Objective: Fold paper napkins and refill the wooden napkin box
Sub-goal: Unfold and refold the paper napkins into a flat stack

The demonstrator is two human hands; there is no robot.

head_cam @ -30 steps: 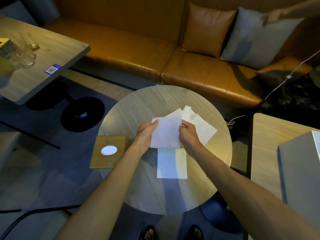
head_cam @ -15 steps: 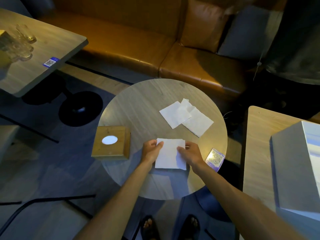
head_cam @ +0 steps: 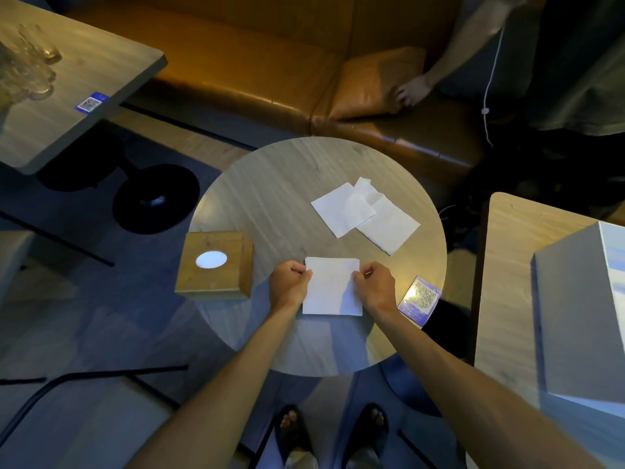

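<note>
A white folded napkin (head_cam: 333, 289) lies flat near the front of the round wooden table (head_cam: 270, 184). My left hand (head_cam: 289, 284) pinches its left edge near the top corner. On the right edge, my right hand (head_cam: 377, 286) pinches it with curled fingers. The wooden napkin box (head_cam: 216, 264), with an oval opening on top, stands at the table's left edge, just left of my left hand. Several loose white napkins (head_cam: 365, 213) lie overlapping at the table's far right.
A QR-code card (head_cam: 419, 297) lies at the table's right edge. A second table with a grey box (head_cam: 581, 316) stands on the right, a third with glasses (head_cam: 23, 66) at top left. Another person's hand (head_cam: 411, 91) rests on the orange sofa behind.
The napkin was held up in the air a second ago; it now lies flat on the table, folded smaller, with both hands at its sides. Someone has moved in behind the sofa.
</note>
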